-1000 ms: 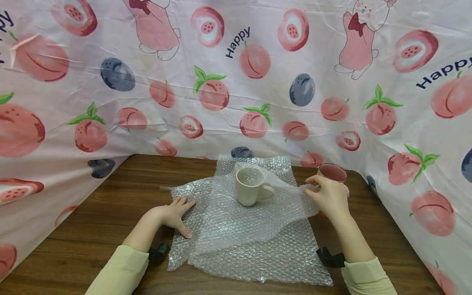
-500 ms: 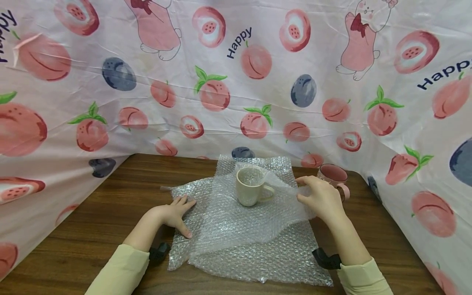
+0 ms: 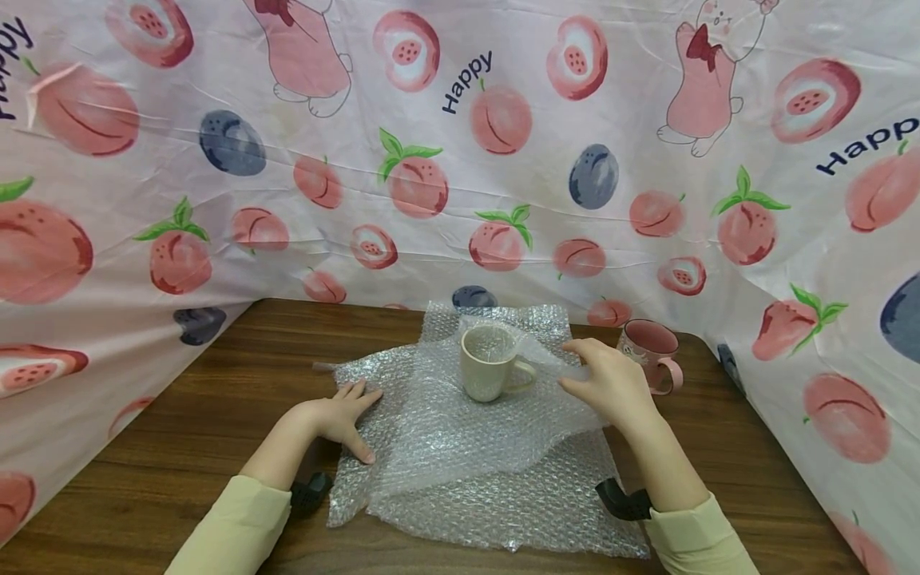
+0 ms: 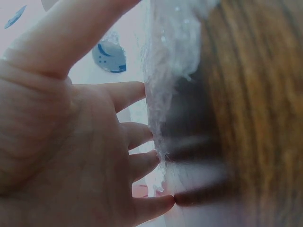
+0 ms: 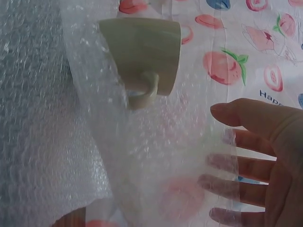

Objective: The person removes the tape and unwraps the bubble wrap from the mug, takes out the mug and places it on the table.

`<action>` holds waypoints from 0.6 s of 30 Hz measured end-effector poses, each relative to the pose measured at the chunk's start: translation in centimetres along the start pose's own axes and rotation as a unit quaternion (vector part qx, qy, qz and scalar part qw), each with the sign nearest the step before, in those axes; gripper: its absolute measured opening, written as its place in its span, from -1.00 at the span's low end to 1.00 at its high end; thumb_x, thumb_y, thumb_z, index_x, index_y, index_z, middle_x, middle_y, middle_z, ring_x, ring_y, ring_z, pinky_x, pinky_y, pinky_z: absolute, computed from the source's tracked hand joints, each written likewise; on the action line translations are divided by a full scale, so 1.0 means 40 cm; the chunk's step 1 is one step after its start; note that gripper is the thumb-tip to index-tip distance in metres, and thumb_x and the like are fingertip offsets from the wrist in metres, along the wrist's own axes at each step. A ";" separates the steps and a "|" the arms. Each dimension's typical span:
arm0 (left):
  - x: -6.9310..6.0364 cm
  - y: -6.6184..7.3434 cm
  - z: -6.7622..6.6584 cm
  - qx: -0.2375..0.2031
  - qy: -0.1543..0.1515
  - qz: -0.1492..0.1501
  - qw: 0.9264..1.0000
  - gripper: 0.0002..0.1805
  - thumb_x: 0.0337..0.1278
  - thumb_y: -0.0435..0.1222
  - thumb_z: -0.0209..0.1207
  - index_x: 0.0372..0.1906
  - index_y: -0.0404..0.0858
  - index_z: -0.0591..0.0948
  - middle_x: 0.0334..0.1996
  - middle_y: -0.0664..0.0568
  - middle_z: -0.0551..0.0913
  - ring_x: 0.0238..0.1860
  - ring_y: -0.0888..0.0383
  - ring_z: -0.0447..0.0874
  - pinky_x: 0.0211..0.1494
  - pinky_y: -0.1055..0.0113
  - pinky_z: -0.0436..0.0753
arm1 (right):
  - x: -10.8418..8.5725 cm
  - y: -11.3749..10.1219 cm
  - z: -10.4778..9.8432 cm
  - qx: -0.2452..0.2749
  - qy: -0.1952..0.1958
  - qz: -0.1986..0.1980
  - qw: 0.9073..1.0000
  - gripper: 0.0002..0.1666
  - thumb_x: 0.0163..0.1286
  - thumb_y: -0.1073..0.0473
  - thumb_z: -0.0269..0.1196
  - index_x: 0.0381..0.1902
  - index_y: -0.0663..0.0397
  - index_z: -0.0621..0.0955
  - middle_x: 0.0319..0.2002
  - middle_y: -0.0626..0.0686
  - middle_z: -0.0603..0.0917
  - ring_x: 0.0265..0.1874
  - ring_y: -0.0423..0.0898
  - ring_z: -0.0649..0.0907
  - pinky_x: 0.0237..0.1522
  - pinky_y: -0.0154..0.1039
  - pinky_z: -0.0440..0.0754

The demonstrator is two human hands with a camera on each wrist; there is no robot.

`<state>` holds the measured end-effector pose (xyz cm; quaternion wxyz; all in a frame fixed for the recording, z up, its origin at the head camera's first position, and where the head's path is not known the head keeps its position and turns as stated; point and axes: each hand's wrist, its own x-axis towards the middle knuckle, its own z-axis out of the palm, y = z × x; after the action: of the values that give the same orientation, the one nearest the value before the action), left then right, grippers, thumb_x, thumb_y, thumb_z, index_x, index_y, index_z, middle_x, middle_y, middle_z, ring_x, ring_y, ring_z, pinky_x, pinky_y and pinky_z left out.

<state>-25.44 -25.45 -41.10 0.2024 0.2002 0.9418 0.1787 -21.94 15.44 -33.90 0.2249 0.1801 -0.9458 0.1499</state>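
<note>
A cream mug [image 3: 483, 372] stands upright on layered bubble wrap [image 3: 460, 447], its handle toward the right; the right wrist view also shows this cream mug [image 5: 144, 52]. My left hand [image 3: 338, 422] rests with fingers spread on the wrap's left part. From the left wrist, its fingertips [image 4: 135, 97] touch the wrap near the tabletop. To the right of the mug, my right hand [image 3: 618, 387] is at the wrap's raised right flap. Seen from the right wrist, its fingers lie behind the translucent flap [image 5: 189, 146], while the thumb [image 5: 236, 113] stays apart from them.
A pink mug [image 3: 657, 363] stands at the back right of the wooden table [image 3: 187, 447], behind my right hand. A fruit-patterned cloth [image 3: 323, 239] hangs around the back and sides.
My right hand has moved left toward the cream mug along the flap, and more of the pink mug shows behind it. The left hand and cream mug have stayed put.
</note>
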 end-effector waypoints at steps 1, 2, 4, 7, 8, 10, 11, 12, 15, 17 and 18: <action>0.000 0.000 0.000 0.001 0.000 0.001 1.000 0.24 -0.23 0.03 0.49 0.49 -0.36 0.04 0.44 -0.46 -0.25 0.41 -0.40 -0.35 0.26 -0.39 -0.03 | 0.003 -0.004 0.002 -0.003 -0.001 -0.003 1.000 -0.45 0.10 0.06 0.43 0.07 0.05 0.63 0.01 0.07 0.65 -0.15 0.06 0.66 -0.28 0.05 0.58; -0.001 0.001 0.000 0.002 0.001 0.001 1.000 0.23 -0.23 0.03 0.49 0.49 -0.36 0.04 0.43 -0.47 -0.25 0.41 -0.41 -0.35 0.25 -0.39 -0.03 | 0.008 -0.008 0.005 -0.007 -0.003 -0.006 1.000 -0.46 0.10 0.05 0.43 0.07 0.04 0.63 0.02 0.07 0.65 -0.13 0.06 0.65 -0.26 0.05 0.58; -0.002 0.003 0.000 0.002 0.000 0.001 1.000 0.23 -0.23 0.03 0.48 0.49 -0.36 0.03 0.43 -0.47 -0.25 0.41 -0.41 -0.35 0.25 -0.40 -0.04 | 0.017 -0.020 0.010 -0.011 -0.009 -0.012 1.000 -0.45 0.10 0.05 0.43 0.09 0.04 0.63 0.03 0.07 0.64 -0.08 0.06 0.64 -0.23 0.05 0.58; -0.004 0.004 -0.001 0.000 -0.001 -0.001 1.000 0.24 -0.23 0.04 0.48 0.49 -0.36 0.03 0.44 -0.46 -0.25 0.41 -0.41 -0.35 0.25 -0.40 -0.04 | 0.032 -0.040 0.017 -0.017 -0.020 -0.022 0.999 -0.43 0.11 0.04 0.42 0.11 0.02 0.63 0.05 0.07 0.64 -0.01 0.06 0.62 -0.17 0.06 0.57; -0.004 0.004 -0.001 -0.001 -0.002 -0.002 1.000 0.24 -0.23 0.04 0.48 0.49 -0.35 0.03 0.44 -0.46 -0.25 0.41 -0.40 -0.35 0.25 -0.40 -0.04 | 0.037 -0.046 0.020 -0.018 -0.023 -0.027 0.999 -0.43 0.11 0.04 0.42 0.12 0.01 0.62 0.05 0.07 0.64 0.00 0.06 0.62 -0.16 0.06 0.57; -0.004 0.002 -0.001 -0.004 -0.003 -0.001 1.000 0.24 -0.24 0.05 0.48 0.49 -0.36 0.03 0.44 -0.46 -0.25 0.41 -0.40 -0.35 0.25 -0.39 -0.04 | 0.044 -0.056 0.025 -0.021 -0.026 -0.033 0.999 -0.42 0.11 0.05 0.42 0.12 -0.01 0.62 0.06 0.07 0.64 0.01 0.06 0.61 -0.15 0.06 0.58; -0.004 0.002 -0.001 -0.005 -0.004 -0.001 1.000 0.25 -0.24 0.07 0.48 0.49 -0.36 0.03 0.44 -0.46 -0.26 0.41 -0.40 -0.36 0.26 -0.39 -0.04 | 0.048 -0.061 0.027 -0.024 -0.025 -0.037 0.999 -0.43 0.11 0.05 0.42 0.13 -0.01 0.62 0.07 0.07 0.63 0.02 0.07 0.61 -0.15 0.06 0.58; -0.004 0.002 -0.002 -0.006 -0.005 0.000 1.000 0.26 -0.24 0.08 0.47 0.49 -0.36 0.03 0.44 -0.46 -0.26 0.41 -0.40 -0.36 0.26 -0.39 -0.04 | 0.052 -0.064 0.030 -0.028 -0.025 -0.042 0.998 -0.43 0.12 0.05 0.42 0.13 -0.02 0.62 0.07 0.06 0.63 0.03 0.07 0.61 -0.15 0.05 0.58; -0.005 0.003 -0.005 -0.010 -0.009 0.003 1.000 0.28 -0.26 0.12 0.47 0.49 -0.38 0.01 0.43 -0.46 -0.27 0.41 -0.41 -0.37 0.26 -0.40 -0.08 | 0.062 -0.071 0.039 -0.032 -0.023 -0.054 0.998 -0.42 0.12 0.08 0.42 0.14 -0.02 0.61 0.09 0.05 0.62 0.04 0.07 0.60 -0.16 0.04 0.59; -0.005 0.003 -0.006 -0.011 -0.010 0.005 1.000 0.29 -0.27 0.13 0.46 0.49 -0.38 0.01 0.43 -0.47 -0.27 0.41 -0.41 -0.37 0.25 -0.41 -0.09 | 0.068 -0.072 0.047 -0.035 -0.020 -0.064 0.997 -0.41 0.13 0.10 0.42 0.16 -0.02 0.60 0.10 0.06 0.62 0.06 0.07 0.60 -0.15 0.04 0.59; -0.004 0.003 -0.005 -0.011 -0.009 0.004 1.000 0.29 -0.27 0.12 0.47 0.49 -0.38 0.01 0.44 -0.46 -0.27 0.41 -0.41 -0.37 0.26 -0.40 -0.08 | 0.069 -0.071 0.052 -0.037 -0.020 -0.070 0.997 -0.40 0.13 0.10 0.42 0.17 -0.02 0.60 0.11 0.06 0.61 0.06 0.07 0.60 -0.14 0.04 0.59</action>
<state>-25.37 -25.49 -40.83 0.2126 0.2036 0.9369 0.1885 -23.86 11.39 -33.76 0.2225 0.2407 -0.9399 0.0954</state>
